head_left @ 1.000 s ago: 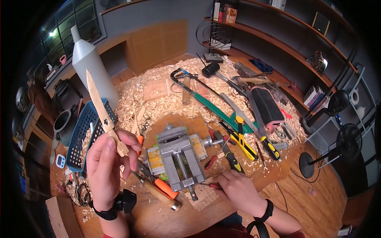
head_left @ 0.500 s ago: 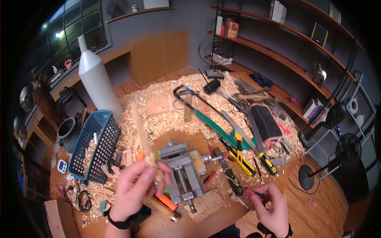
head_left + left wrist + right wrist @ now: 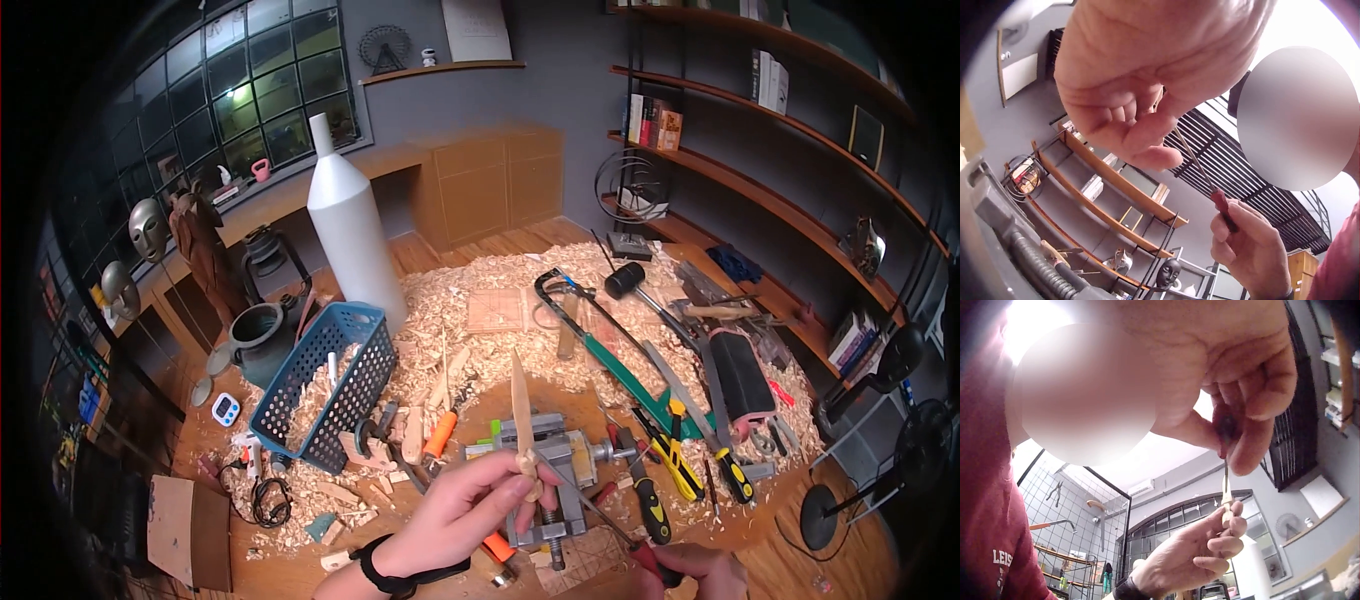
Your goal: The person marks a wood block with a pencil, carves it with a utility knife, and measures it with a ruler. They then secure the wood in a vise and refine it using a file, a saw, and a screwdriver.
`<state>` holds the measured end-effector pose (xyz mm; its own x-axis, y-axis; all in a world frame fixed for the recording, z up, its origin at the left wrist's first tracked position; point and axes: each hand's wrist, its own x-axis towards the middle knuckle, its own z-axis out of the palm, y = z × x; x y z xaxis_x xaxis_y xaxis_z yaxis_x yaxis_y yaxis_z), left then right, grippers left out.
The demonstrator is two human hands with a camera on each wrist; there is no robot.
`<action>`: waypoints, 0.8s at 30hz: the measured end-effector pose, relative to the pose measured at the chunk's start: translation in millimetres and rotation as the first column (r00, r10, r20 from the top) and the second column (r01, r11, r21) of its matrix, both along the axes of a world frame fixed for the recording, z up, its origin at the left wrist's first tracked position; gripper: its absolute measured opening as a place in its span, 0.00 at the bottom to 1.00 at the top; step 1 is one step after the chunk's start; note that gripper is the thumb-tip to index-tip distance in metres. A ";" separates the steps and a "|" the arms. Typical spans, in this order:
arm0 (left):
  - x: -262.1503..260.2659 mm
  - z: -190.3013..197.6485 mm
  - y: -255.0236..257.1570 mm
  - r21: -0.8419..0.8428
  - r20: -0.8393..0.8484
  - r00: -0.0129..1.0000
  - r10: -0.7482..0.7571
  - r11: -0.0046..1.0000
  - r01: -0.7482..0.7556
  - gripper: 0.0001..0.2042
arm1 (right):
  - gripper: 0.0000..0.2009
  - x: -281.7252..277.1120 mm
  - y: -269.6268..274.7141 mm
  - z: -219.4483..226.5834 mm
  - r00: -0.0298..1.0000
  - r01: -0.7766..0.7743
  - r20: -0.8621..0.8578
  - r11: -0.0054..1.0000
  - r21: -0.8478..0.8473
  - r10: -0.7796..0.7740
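Observation:
My left hand point(image 3: 470, 512) pinches a pale carved wooden knife point(image 3: 522, 405) by its handle, blade pointing up. In my right hand point(image 3: 708, 572) is a slim tool with a red-and-black handle point(image 3: 1221, 203) and a long thin metal shaft point(image 3: 1194, 153). The shaft slants up toward the knife's handle, its tip close by my left fingertips. Behind and below the left hand stands a grey metal vise point(image 3: 573, 512) on the tabletop. From the right wrist view, the wooden knife point(image 3: 1227, 503) rises from the left fingers.
Wood shavings point(image 3: 440, 285) cover much of the table. At the left stand a blue perforated basket point(image 3: 290, 425) and a cardboard box point(image 3: 190, 530). To the right lie a green hacksaw point(image 3: 625, 375), a yellow-and-black cutter point(image 3: 680, 470) and a black mallet point(image 3: 625, 280).
The left hand has lowered the wooden knife in front of the vise. My right hand has picked up the red-handled tool from beside the vise and brought its shaft to the knife. The head view has tilted up and left.

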<state>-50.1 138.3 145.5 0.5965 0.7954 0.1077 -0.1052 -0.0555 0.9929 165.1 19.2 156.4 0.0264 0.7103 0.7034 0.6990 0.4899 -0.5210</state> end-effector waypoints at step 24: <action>-1.2 -4.4 2.2 0.115 -0.042 0.999 0.017 0.993 -0.012 0.11 | 0.09 2.2 -0.1 11.2 0.994 -0.016 0.109 1.000 0.018 0.014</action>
